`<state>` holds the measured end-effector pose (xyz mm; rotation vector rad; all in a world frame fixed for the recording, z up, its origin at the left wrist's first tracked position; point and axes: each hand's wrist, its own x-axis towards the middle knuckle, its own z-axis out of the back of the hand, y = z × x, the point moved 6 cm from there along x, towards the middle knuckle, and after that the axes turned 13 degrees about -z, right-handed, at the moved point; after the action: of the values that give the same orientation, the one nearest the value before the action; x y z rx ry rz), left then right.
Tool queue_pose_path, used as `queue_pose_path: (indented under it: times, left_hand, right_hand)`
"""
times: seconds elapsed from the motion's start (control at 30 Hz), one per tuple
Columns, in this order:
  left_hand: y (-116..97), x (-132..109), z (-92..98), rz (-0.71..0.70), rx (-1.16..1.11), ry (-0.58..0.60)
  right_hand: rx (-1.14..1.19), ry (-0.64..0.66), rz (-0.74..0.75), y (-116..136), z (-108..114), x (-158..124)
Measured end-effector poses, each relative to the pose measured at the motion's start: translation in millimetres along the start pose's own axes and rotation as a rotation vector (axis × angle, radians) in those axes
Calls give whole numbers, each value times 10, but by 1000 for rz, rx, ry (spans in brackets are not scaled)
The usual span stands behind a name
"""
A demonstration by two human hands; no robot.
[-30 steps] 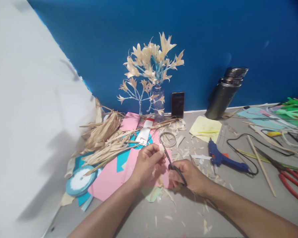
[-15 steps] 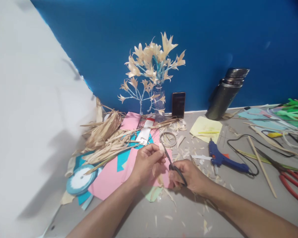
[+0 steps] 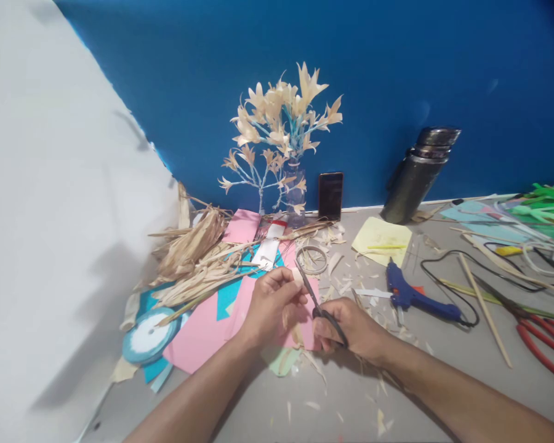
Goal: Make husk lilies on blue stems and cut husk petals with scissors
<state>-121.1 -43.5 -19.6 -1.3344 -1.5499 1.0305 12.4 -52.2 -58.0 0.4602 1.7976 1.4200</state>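
Note:
Between its thumb and fingers my left hand (image 3: 273,303) pinches a small pale piece of husk (image 3: 297,277). My right hand (image 3: 348,329) is closed on the dark handles of a pair of scissors (image 3: 310,290). The scissors' blades point up and to the left, right beside the pale piece. Under both hands lie pink sheets (image 3: 198,335) and a light green scrap (image 3: 281,362). Thin husk trimmings are scattered around my right hand.
Dried husks (image 3: 198,246) and a ribbon spool (image 3: 150,335) lie left. Behind stand husk flowers (image 3: 277,114), a phone (image 3: 330,195) and a dark flask (image 3: 418,178). Right are a blue glue gun (image 3: 413,295), its cord, a stick (image 3: 484,311) and red-handled scissors (image 3: 542,344).
The pale piece sits slightly lower beside the blades. Both hands keep nearly the same places and grips, and the whole view has shifted very slightly.

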Motion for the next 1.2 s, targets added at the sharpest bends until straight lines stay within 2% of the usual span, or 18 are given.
queue_pose_path:
  times: [0.2,0.6,0.83,0.93,1.2]
  left_hand:
    - [-8,-1,-17,19,35,17]
    - [-3,-12,-11,11,37,27]
    - [1,28,51,-41,126,39]
    - [11,48,54,-23,71,62]
    - [-16,83,36,51,-107,189]
  right_hand:
    - [-48,29,68,14,12,8]
    - [59,-22,-25,-40,17,-8]
    - [91,95,22,-45,2,9]
    - [108,102,31,-17,24,3]
    - [-61,69,29,108,90,-87]
